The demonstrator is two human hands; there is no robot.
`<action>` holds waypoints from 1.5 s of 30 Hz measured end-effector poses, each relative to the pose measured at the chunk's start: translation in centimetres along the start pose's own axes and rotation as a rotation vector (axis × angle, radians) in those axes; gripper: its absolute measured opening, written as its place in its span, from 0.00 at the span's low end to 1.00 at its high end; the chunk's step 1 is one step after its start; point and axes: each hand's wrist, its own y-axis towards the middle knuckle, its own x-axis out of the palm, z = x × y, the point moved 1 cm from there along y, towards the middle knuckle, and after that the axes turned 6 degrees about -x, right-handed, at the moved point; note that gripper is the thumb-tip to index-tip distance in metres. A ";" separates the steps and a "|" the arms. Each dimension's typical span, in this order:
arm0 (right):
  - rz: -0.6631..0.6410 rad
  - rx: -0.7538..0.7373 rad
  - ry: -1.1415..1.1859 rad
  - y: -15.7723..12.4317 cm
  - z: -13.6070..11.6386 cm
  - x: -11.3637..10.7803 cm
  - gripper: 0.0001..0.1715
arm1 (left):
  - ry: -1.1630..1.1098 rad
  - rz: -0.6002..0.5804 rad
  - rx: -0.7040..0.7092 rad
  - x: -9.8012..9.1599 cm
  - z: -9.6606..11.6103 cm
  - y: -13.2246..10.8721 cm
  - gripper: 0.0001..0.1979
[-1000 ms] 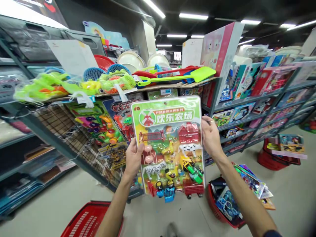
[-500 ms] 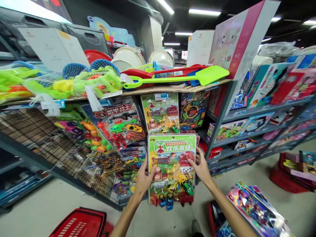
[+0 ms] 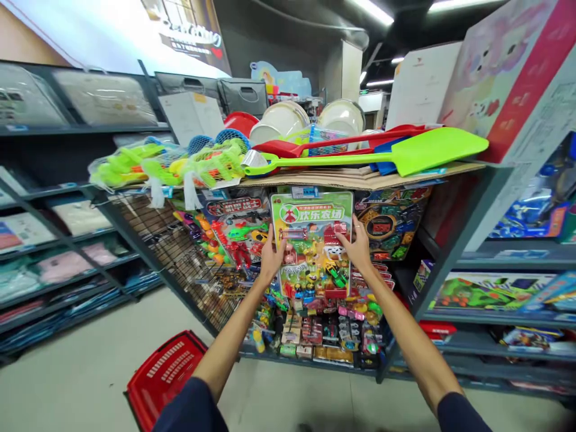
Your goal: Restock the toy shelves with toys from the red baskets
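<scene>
Our left hand grips the left edge of a farm toy blister card, fingers curled round the rim; our right hand clasps the right edge likewise, fingers spread over the clear plastic front; the card is a flat upright rectangle, glossy green board with a red-and-white round emblem at its head, moulded transparent bubbles over small plastic animals, vehicles and fences; it is held flat against the end rack of the shelving, just under the top shelf; to its left hangs a helicopter toy card in red and blue, to its right a dark card of wheel-shaped toys; beside these a wire grid panel, thin dark mesh; on the corrugated cardboard sheet above lie a lime-green plastic shovel, a red shovel, net bags of beach toys and white plastic buckets; a red plastic basket with slotted walls stands on the pale floor by our left arm.
</scene>
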 end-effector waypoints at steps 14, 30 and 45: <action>0.003 -0.019 -0.070 2.1 0.5 0.6 0.50 | -0.091 -0.042 -0.008 0.7 -2.1 3.4 0.45; 0.020 0.005 -0.131 5.2 3.3 3.2 0.50 | 0.031 -0.030 0.124 3.2 -3.8 8.2 0.37; -0.146 0.379 0.093 -10.2 6.1 2.9 0.58 | 0.018 -0.227 -0.024 3.6 -13.0 -1.7 0.40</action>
